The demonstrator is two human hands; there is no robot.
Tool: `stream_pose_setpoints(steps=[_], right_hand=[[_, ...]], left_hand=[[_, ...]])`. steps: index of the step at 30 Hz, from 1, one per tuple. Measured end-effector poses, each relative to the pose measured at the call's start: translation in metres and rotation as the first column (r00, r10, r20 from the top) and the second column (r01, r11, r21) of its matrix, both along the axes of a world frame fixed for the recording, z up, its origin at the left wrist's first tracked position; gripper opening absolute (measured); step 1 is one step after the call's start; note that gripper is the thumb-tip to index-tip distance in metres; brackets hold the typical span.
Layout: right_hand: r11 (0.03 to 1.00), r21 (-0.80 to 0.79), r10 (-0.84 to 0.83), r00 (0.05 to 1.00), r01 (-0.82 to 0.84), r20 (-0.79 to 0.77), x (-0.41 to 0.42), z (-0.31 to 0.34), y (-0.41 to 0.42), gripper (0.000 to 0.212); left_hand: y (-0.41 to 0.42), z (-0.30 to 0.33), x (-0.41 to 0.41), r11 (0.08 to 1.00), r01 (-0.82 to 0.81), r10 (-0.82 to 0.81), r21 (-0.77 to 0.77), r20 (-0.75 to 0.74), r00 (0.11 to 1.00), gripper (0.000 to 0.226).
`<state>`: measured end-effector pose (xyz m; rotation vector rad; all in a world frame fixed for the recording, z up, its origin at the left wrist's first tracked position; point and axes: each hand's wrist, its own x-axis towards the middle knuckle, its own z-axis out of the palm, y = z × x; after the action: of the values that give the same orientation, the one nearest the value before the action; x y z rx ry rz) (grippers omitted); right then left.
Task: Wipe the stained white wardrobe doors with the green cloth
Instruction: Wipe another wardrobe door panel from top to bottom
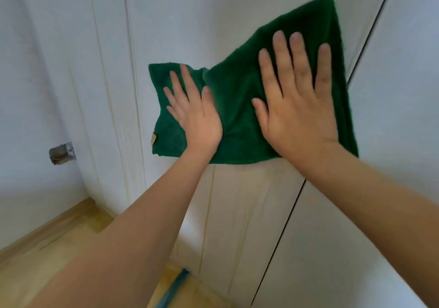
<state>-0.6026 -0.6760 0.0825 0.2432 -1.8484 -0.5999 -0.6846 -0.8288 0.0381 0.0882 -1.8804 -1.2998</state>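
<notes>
A dark green cloth (237,98) lies spread flat against the white wardrobe door (190,22). My left hand (194,112) presses on the cloth's lower left part with straight fingers. My right hand (297,100) presses flat on its right part, fingers spread and pointing up. A small tan label hangs at the cloth's lower left edge. Below the cloth the door shows yellowish streaks and a faint brownish stain (251,174). A dark gap (280,238) separates this door from the neighbouring door on the right (392,117).
A white wall (35,70) stands to the left, with an open socket hole (62,153) in it. Wooden floor (47,248) runs along the bottom left. A blue strip (175,286) lies on the floor by the wardrobe's base.
</notes>
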Motion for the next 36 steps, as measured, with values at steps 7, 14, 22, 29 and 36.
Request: stream_pose_setpoints(steps=[7,14,22,29,36], right_hand=[[0.976,0.213,-0.001,0.966,-0.055,0.258,0.002,-0.105,-0.008,0.066],[0.969,0.128,0.194,0.97,-0.213,0.148,-0.005,0.002,-0.001,0.048],[0.972,0.218,0.033,0.969,-0.088,0.246,-0.003,-0.105,-0.01,0.061],[0.988,0.14,0.047,0.994,-0.06,0.094,0.011,-0.004,0.025,0.06],[0.99,-0.044,-0.125,0.982,0.133,0.144,0.032,-0.101,0.027,0.068]], left_hand=[[-0.044,-0.056,0.004,0.904,0.127,-0.171,-0.408,-0.074,0.982,0.083],[-0.032,-0.039,0.021,0.987,0.161,-0.159,-0.009,-0.236,0.959,0.031],[-0.032,-0.093,0.007,0.967,0.175,-0.203,-0.183,-0.148,0.968,0.07],[-0.01,-0.077,0.022,0.981,0.18,-0.179,-0.067,0.009,0.984,0.066],[0.007,-0.068,0.029,0.992,0.123,-0.121,-0.025,0.08,0.989,0.071]])
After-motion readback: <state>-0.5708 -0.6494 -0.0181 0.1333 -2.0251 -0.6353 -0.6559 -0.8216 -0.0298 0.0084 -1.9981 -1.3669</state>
